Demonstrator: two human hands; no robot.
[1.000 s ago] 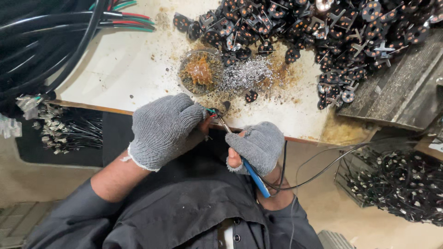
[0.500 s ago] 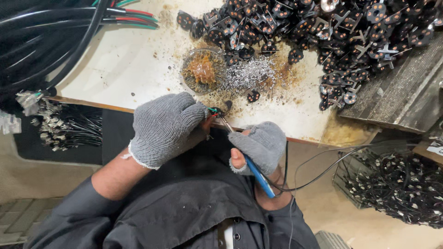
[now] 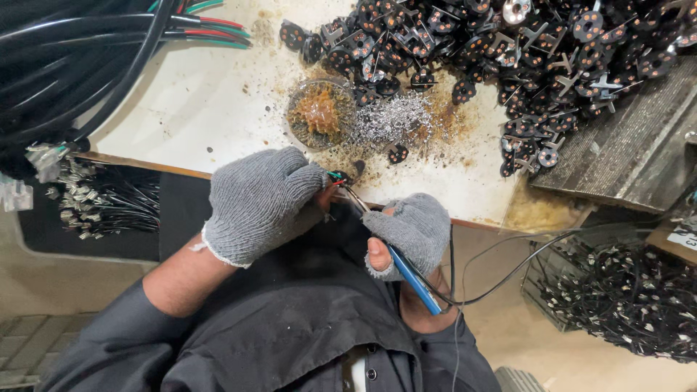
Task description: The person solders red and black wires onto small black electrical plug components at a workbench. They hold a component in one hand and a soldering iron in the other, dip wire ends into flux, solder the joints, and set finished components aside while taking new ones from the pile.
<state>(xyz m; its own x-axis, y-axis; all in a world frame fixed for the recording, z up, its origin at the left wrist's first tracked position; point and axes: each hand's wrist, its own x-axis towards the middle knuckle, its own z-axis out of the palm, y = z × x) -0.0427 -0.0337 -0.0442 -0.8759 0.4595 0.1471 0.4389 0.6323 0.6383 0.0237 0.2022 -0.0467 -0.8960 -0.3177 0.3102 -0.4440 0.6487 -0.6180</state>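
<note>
A stained white bench (image 3: 218, 109) lies under both gloved hands. The left hand (image 3: 258, 203) pinches a small wired part (image 3: 340, 176) — red and green leads — at the bench edge; the right hand (image 3: 410, 231) grips a blue-handled soldering iron (image 3: 406, 270), tip touching it.

Electronics workshop: stained bench (image 3: 218, 109), component heap (image 3: 508, 51), cable bundles (image 3: 65, 65), soldering iron (image 3: 406, 272).

I see open bench top (image 3: 210, 109) left of the flux dish (image 3: 318, 112), reachable between the black cables (image 3: 65, 65) and the dish. Ahead, the heap of round black parts (image 3: 508, 51) blocks the far side (solder scraps (image 3: 392, 120) litter the near gap). The grey block (image 3: 624, 152) closes the right.
</note>
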